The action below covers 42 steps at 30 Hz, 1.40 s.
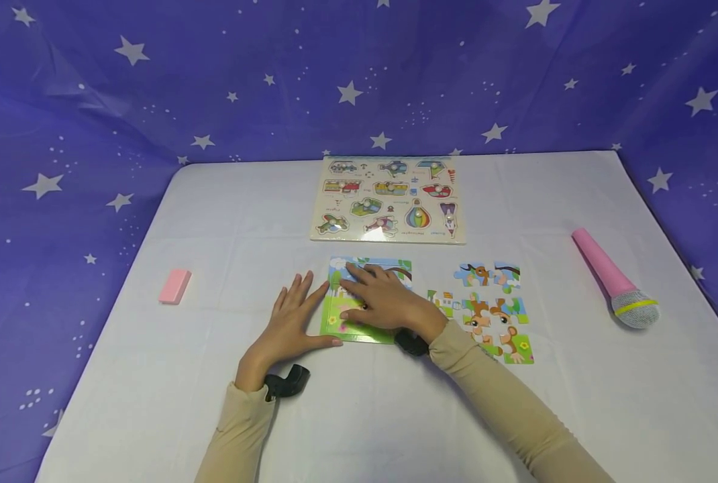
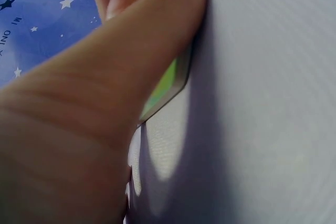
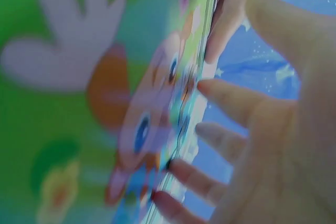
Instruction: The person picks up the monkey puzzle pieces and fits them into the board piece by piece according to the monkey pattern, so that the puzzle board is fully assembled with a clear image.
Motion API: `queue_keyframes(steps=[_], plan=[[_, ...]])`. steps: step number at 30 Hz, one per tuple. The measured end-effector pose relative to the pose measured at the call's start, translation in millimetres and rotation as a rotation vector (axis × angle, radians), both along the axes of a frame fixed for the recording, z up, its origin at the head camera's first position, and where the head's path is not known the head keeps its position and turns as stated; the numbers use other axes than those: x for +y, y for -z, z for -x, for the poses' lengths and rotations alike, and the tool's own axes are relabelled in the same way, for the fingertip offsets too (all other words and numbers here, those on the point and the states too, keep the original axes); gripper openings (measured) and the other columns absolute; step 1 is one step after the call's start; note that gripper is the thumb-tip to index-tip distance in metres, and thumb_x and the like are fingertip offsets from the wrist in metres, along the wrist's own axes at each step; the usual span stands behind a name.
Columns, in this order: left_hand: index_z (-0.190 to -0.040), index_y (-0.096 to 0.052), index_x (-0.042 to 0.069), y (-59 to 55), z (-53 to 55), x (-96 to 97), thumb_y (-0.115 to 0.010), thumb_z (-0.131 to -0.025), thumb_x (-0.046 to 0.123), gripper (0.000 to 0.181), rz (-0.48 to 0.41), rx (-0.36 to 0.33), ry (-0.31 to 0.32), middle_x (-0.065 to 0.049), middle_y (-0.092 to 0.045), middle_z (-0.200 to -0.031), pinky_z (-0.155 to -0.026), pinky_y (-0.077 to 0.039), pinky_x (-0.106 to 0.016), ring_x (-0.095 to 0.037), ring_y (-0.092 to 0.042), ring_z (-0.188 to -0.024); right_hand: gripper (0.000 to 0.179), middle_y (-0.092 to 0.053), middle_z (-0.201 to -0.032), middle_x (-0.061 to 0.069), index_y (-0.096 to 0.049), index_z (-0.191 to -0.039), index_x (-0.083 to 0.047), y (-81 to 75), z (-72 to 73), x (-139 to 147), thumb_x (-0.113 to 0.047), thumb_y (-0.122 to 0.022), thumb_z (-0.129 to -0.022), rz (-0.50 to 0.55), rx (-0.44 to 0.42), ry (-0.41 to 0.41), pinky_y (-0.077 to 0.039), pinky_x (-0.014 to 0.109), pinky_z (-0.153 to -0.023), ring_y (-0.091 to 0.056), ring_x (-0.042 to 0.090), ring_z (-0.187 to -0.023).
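A small jigsaw board (image 1: 337, 323) with a green and blue picture lies flat on the white table. My left hand (image 1: 288, 330) rests at its left side with fingers spread, index fingertip and thumb tip right at the board's edge. Across the picture my right hand (image 1: 389, 300) lies with spread fingers, fingertips on the surface, hiding much of it. In the right wrist view, a cartoon animal face shows on the board (image 3: 139, 108) beside those fingertips. The left wrist view has the thumb (image 2: 136, 51) along the board's thick edge (image 2: 176, 88).
Several loose jigsaw pieces (image 1: 508, 318) lie to the right, some partly behind the right forearm. Behind stands a peg puzzle (image 1: 377, 201) of vehicles, lying flat. A pink toy microphone (image 1: 606, 268) is at far right, a pink block (image 1: 174, 286) at left. Star-patterned blue cloth (image 1: 311, 80) surrounds the table.
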<state>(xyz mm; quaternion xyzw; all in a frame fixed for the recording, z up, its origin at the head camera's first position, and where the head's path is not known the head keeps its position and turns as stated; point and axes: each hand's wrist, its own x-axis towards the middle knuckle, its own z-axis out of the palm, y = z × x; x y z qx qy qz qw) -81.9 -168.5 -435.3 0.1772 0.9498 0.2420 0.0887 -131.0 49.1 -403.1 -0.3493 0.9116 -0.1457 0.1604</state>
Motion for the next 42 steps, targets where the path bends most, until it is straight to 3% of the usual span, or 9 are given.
queue_keyframes(steps=[4,8,16,23,29,33,42], plan=[[-0.145,-0.021,0.021,0.1,-0.2,0.0,-0.070,-0.067,0.058,0.100,-0.001,0.002,0.003,-0.013,-0.005,-0.154,-0.113,0.000,-0.053,-0.032,0.002,-0.142,0.060,-0.025,-0.150,0.007,-0.041,-0.137,-0.020,1.1,4.3,7,-0.054,-0.046,-0.088,0.080,0.016,0.025,-0.032,0.054,-0.104,-0.031,0.032,-0.133],[-0.145,-0.023,0.020,-0.1,-0.7,0.4,-0.071,-0.066,0.057,0.100,-0.007,0.004,-0.003,-0.013,-0.005,-0.154,-0.113,0.000,-0.052,-0.032,0.001,-0.142,0.056,-0.037,-0.143,0.011,-0.046,-0.133,-0.015,-4.1,8.4,21,-0.048,-0.049,-0.089,0.157,-0.021,0.073,-0.033,0.052,-0.104,-0.036,0.031,-0.129],[-0.145,-0.023,0.019,1.0,-0.7,0.8,-0.072,-0.065,0.057,0.101,0.002,-0.001,-0.017,-0.012,-0.005,-0.154,-0.114,0.001,-0.050,-0.031,0.002,-0.142,0.040,-0.058,-0.118,0.012,-0.057,-0.116,-0.003,-22.5,17.5,72,-0.032,-0.055,-0.089,0.275,-0.084,0.238,-0.042,0.045,-0.096,-0.053,0.028,-0.112],[-0.145,-0.024,0.019,0.6,-0.2,1.8,-0.072,-0.065,0.057,0.101,0.006,0.004,-0.014,-0.012,-0.006,-0.154,-0.114,0.000,-0.050,-0.031,0.001,-0.142,0.032,-0.063,-0.107,0.016,-0.062,-0.106,-0.001,-21.9,25.9,131,-0.027,-0.059,-0.088,0.229,-0.056,0.424,-0.045,0.047,-0.090,-0.057,0.031,-0.103],[-0.145,-0.024,0.020,0.8,-1.2,1.6,-0.072,-0.064,0.057,0.101,0.002,-0.008,-0.019,-0.011,-0.006,-0.154,-0.114,0.001,-0.049,-0.030,0.002,-0.142,0.035,-0.059,-0.111,0.022,-0.059,-0.112,0.003,-22.8,26.6,170,-0.022,-0.058,-0.087,0.185,-0.106,0.530,-0.043,0.051,-0.090,-0.054,0.035,-0.105],[-0.145,-0.024,0.020,1.2,-1.3,1.2,-0.072,-0.065,0.057,0.100,0.001,-0.006,-0.021,-0.011,-0.006,-0.154,-0.114,0.001,-0.049,-0.030,0.001,-0.142,0.040,-0.058,-0.115,0.024,-0.057,-0.115,0.003,-21.5,27.3,184,-0.026,-0.058,-0.087,0.160,-0.121,0.551,-0.041,0.052,-0.092,-0.052,0.037,-0.108],[-0.144,-0.025,0.018,-0.4,-1.4,1.4,-0.073,-0.064,0.055,0.100,-0.010,0.007,-0.016,-0.013,-0.007,-0.154,-0.114,0.000,-0.051,-0.032,0.000,-0.142,0.041,-0.051,-0.111,0.024,-0.057,-0.112,0.004,-12.0,26.9,191,-0.024,-0.065,-0.082,0.141,-0.112,0.509,-0.038,0.054,-0.091,-0.046,0.035,-0.103]])
